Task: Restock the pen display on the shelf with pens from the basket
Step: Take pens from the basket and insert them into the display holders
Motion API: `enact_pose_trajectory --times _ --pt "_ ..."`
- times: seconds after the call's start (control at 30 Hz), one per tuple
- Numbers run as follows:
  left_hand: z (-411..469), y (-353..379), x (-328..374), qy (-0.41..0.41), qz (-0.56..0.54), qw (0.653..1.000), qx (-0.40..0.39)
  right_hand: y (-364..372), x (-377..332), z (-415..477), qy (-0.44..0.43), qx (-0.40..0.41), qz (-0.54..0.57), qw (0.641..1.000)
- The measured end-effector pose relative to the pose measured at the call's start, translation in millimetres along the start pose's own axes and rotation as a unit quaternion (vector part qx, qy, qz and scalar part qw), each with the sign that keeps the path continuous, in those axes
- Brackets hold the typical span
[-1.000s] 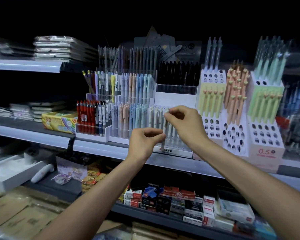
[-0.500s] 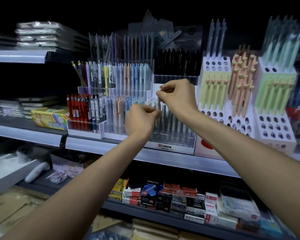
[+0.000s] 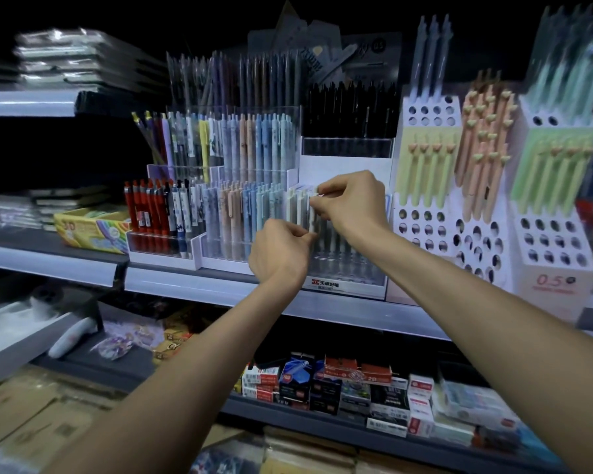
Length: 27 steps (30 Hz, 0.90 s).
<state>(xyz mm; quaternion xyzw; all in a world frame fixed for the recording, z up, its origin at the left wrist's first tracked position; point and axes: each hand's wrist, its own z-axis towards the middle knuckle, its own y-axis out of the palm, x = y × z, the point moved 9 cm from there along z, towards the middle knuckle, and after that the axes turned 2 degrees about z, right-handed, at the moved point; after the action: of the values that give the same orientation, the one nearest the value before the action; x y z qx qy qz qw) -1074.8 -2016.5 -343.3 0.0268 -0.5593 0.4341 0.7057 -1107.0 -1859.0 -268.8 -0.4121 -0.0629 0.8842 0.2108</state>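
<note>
White pen (image 3: 311, 213): centre frame, upright, top pinched by right hand (image 3: 351, 200), lower part by left hand (image 3: 281, 249).
Change: left hand closer under right than a second ago; seating likely near.
Rack (image 3: 350, 271): clear rigid plastic, slotted, on shelf (image 3: 220, 289).
Racked pens (image 3: 297, 208): slim smooth cylinders.
Basket: unseen.

Two hands up, your left hand (image 3: 279, 254) and right hand (image 3: 351, 203), with one white pen (image 3: 312, 215) pinched between them. To your right, three white holed stands: near stand (image 3: 425, 230), middle stand (image 3: 473, 249), far stand (image 3: 555, 268). Three grey-blue pens (image 3: 432, 56) top the near stand, with four yellow-green pens (image 3: 430, 172) below. One yellow box (image 3: 89, 230) on your left. The red pens (image 3: 144, 206) are too blurred to count.
</note>
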Motion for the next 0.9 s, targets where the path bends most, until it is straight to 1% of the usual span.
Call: enact_pose_trajectory --times 0.1,0.47,0.63,0.9 --pt "-2.9 2.3 -4.7 0.006 0.008 1.0 0.005 2.1 6.2 -2.0 0.014 0.004 0.005 1.0" --pt "-1.5 3.4 -4.8 0.021 0.044 0.998 0.039 7.6 1.8 1.1 0.024 0.006 -0.032 0.999" --pt "-0.7 9.3 -7.1 0.019 0.058 0.998 0.026 8.3 6.4 -2.2 0.029 0.001 -0.049 0.998" --pt "-2.4 10.8 -11.6 0.024 0.084 0.996 0.023 8.1 3.2 -7.7 0.011 0.006 -0.057 0.998"
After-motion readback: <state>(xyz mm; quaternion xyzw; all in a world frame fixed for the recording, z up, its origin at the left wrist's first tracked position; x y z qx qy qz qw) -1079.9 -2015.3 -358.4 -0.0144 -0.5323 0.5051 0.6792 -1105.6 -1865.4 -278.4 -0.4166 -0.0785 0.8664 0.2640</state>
